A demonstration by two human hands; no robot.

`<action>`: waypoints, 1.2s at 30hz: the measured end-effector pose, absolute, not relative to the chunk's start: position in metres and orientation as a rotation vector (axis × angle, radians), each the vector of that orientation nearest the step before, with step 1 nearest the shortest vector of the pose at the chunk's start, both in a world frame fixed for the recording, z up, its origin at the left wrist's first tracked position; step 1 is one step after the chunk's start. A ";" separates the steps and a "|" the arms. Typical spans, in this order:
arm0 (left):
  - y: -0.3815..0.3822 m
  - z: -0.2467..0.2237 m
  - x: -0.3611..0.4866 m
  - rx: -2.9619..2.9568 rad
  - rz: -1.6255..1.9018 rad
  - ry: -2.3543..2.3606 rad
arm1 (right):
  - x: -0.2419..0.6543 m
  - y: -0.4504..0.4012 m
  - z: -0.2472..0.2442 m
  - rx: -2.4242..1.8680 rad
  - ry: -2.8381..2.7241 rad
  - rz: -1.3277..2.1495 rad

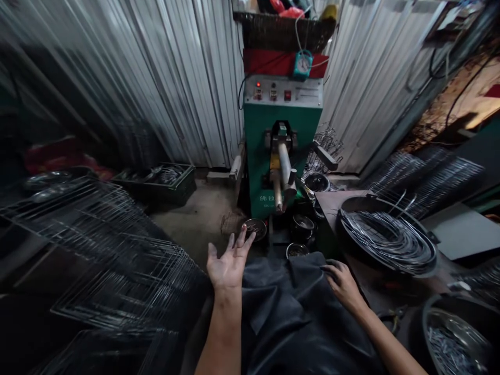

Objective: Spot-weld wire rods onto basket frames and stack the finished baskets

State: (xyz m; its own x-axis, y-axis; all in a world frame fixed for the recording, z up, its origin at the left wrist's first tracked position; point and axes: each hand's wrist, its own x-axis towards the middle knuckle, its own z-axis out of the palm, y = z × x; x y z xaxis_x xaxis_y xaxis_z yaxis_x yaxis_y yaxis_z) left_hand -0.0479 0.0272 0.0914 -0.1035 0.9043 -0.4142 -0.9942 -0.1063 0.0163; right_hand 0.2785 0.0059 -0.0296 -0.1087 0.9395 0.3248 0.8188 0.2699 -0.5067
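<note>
The left hand (pixel 228 260) is wide open, palm up and fingers spread, with nothing in its grip. The right hand (pixel 344 284) is partly open, fingers loosely bent with a gap to the thumb, at the edge of the dark cloth (pixel 285 312) over the person's lap; whether it touches the cloth is hard to tell.

Taking that cloth as the dial's centre, the left hand lies at 10 o'clock, the right at 2. Just past the left fingertips, at 11, sits a round bowl (pixel 261 236) of small pieces; a smaller bowl (pixel 288 251) is at 12, by the cloth's far edge. Farther out at 12 stands the green machine (pixel 258 151), its red light lit and its two bars projecting toward the person.

Beyond the right hand at 2, a wide pan (pixel 432 260) holds coiled wire (pixel 390 242); a basin (pixel 422 333) of metal pieces is between 3 and 4. Blurred wire racks (pixel 128 265) fill 9 to 10.
</note>
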 end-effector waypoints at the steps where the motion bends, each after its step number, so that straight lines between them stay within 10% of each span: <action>1: 0.029 0.091 -0.048 -0.340 1.650 0.340 | 0.279 0.005 -0.030 -1.587 -1.956 0.270; 36: -0.036 0.127 -0.021 0.092 1.054 -0.276 | 0.274 -0.017 -0.039 -1.619 -2.056 0.122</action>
State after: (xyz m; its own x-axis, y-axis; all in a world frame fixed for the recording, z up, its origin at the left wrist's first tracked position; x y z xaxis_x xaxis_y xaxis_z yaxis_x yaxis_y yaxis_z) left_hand -0.0205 -0.0363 0.1270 0.4634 0.8448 0.2676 -0.8676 0.4940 -0.0570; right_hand 0.2736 -0.0169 -0.0386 -0.1534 0.9287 0.3376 0.8824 0.2826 -0.3762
